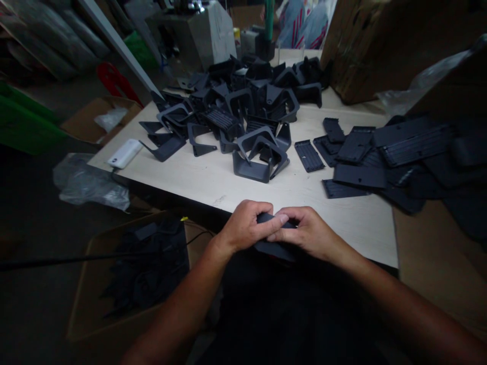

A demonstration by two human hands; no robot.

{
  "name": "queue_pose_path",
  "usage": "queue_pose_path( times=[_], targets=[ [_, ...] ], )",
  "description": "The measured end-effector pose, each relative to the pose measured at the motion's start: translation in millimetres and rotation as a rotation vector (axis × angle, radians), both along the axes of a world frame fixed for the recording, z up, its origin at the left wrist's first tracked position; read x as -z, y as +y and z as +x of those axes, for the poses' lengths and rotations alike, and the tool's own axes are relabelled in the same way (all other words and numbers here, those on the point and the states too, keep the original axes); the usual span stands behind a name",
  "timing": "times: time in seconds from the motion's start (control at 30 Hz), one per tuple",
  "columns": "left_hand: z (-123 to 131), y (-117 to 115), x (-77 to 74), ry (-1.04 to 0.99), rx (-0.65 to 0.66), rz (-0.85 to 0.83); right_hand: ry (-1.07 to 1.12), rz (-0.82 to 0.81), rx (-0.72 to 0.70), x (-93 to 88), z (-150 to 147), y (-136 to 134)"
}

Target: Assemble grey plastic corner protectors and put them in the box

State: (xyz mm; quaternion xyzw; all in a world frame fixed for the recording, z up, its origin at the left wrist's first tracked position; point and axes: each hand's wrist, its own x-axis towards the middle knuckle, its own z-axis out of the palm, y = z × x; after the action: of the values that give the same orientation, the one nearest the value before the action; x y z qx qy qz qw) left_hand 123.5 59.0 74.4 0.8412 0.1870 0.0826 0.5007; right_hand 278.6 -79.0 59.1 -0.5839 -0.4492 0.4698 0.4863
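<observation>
At the front edge of the table, my left hand (253, 225) and my right hand (300, 228) are closed around one dark grey plastic part (276, 248), thumbs close together on top. My fingers cover most of it, so its full shape is hidden. Just beyond my hands stand angular dark grey plastic frames (253, 170), the nearest of a large heap (243, 101). To the right lie flat ribbed plastic panels (309, 155), several of them piled over one another (359, 175).
A white power bank (125, 153) lies at the table's left edge. Below left, a cardboard box (81, 304) holds many dark parts. A large cardboard box (365, 50) stands at the back right, a grey machine (190, 35) at the back. Clear plastic bags (91, 180) hang low on the left.
</observation>
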Motion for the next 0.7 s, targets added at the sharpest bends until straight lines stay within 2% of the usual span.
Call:
queue_pose_path(
  times=[0.13, 0.33, 0.47, 0.6, 0.7],
  targets=[
    [1, 5, 8.5, -0.124, -0.128, -0.215, -0.218, 0.060, 0.087, -3.1, 11, -4],
    [1, -1, 19.3, -0.138, -0.279, -0.590, -0.218, 0.128, 0.248, 5.1, 11, -12],
    [0, -12, 20.3, -0.175, -0.364, -0.733, -0.224, 0.138, 0.311, 5.1, 5, -10],
    [-3, -17, 25.6, -0.212, -0.423, -0.758, -0.173, 0.115, 0.244, 0.8, 13, 1],
    [-7, -18, 32.8, -0.139, -0.343, -0.763, -0.134, 0.015, 0.087, 1.3, 25, 10]
  ],
)
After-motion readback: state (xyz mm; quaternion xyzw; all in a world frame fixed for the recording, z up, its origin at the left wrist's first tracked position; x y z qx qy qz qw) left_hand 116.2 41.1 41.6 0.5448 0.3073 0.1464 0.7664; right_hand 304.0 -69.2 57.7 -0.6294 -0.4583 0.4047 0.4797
